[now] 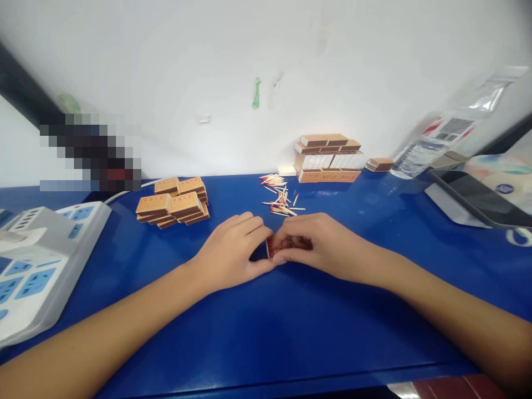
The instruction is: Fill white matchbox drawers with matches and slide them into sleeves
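Observation:
My left hand (233,252) and my right hand (311,244) meet at the middle of the blue table (270,327). Both are closed around a small matchbox (270,246) with red match heads showing between the fingertips. The box is mostly hidden by my fingers. A loose pile of matches (279,195) lies just beyond my hands. A stack of closed matchboxes (173,202) sits to the left of my left hand.
A second stack of matchboxes (328,158) stands against the white wall, with one single box (380,164) beside it. A white power strip (37,260) fills the left edge. A dark tablet (482,199) and a plastic bag (449,133) lie at the right.

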{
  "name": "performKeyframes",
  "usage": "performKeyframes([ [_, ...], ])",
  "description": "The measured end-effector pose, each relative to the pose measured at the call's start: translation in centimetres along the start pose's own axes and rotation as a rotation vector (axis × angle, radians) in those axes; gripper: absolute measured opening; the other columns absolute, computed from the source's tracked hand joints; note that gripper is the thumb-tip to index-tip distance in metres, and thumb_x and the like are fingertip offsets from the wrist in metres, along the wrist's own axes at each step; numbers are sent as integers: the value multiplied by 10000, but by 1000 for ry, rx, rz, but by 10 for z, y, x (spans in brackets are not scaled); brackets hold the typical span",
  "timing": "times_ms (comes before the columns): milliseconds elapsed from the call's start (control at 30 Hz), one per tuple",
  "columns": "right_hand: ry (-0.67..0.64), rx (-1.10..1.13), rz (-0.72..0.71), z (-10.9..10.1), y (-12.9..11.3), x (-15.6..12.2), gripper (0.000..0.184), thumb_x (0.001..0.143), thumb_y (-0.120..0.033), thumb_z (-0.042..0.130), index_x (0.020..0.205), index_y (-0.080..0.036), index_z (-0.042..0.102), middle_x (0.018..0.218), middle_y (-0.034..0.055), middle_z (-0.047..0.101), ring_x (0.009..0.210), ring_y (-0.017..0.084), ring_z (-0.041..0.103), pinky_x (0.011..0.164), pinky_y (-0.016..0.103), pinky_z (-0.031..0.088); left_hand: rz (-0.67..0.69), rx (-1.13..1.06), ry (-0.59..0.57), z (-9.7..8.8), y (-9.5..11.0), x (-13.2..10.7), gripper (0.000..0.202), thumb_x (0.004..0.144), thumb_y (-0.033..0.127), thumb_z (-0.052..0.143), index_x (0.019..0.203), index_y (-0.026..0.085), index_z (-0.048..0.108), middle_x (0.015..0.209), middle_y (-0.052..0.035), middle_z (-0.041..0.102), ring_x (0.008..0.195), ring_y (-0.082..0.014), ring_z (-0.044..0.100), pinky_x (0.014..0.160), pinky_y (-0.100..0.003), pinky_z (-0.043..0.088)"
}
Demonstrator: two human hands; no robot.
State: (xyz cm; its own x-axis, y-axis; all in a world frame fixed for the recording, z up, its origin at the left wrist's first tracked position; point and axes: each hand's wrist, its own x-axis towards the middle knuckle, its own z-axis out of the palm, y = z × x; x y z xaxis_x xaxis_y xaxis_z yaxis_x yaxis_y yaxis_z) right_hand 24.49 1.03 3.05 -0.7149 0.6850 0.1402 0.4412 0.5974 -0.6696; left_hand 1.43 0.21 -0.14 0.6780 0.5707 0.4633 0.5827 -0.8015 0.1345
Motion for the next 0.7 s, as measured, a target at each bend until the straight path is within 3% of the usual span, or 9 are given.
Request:
performKeyframes([
  [200, 29, -126, -62, -2, 7, -1, 175, 1008, -289, 678, 858, -205, 710, 901, 27, 701, 808, 162, 629, 748, 300, 463, -34, -28, -8, 0, 1, 1, 385, 987, 551, 660, 952, 169, 684, 843, -52, 661, 802, -217, 593, 740, -359, 493],
  [700, -49, -278, 31, -9, 11, -3, 205, 1032, -336, 634, 886, -195, 665, 927, 31, 649, 751, 152, 573, 673, 294, 396, -47, -54, -4, 0, 1, 1, 403, 967, 565, 689, 977, 162, 702, 858, -55, 678, 807, -218, 615, 745, -362, 501],
])
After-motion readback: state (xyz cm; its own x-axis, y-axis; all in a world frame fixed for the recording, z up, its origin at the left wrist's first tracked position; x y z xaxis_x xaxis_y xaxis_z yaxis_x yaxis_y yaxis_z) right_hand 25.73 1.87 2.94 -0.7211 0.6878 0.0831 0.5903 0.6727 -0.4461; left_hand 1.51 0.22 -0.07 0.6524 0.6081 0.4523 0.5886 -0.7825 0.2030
